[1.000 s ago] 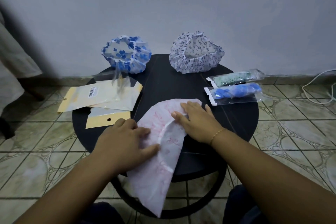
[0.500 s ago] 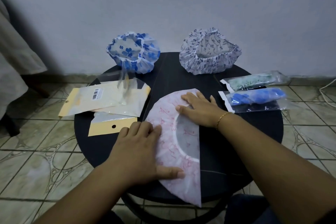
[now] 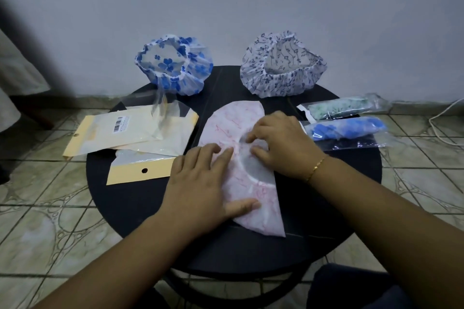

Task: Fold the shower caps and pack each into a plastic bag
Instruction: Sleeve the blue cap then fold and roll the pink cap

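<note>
Both hands (image 3: 251,158) on folded pink cap (image 3: 227,120)

On the table (image 3: 140,211): folded cap (image 3: 226,123) centre, 2 caps (image 3: 173,68) behind, empty bags (image 3: 140,133) left, packed bags (image 3: 346,128) right.

The folded shower cap (image 3: 226,128) under the hands is showing white with faint pink squiggles. The cap at the back left (image 3: 174,65) is wearing bold blue flowers on clear white plastic, and the cap at the back right (image 3: 281,65) is carrying small dark navy sprigs on white. The tabletop (image 3: 140,208) is showing plain black. The empty bags (image 3: 130,133) are showing cream-yellow backing, one with a black barcode. One packed bag (image 3: 346,128) is showing bright blue, the other (image 3: 339,108) pale green. The floor tiles (image 3: 50,221) are showing mottled grey-green.
</note>
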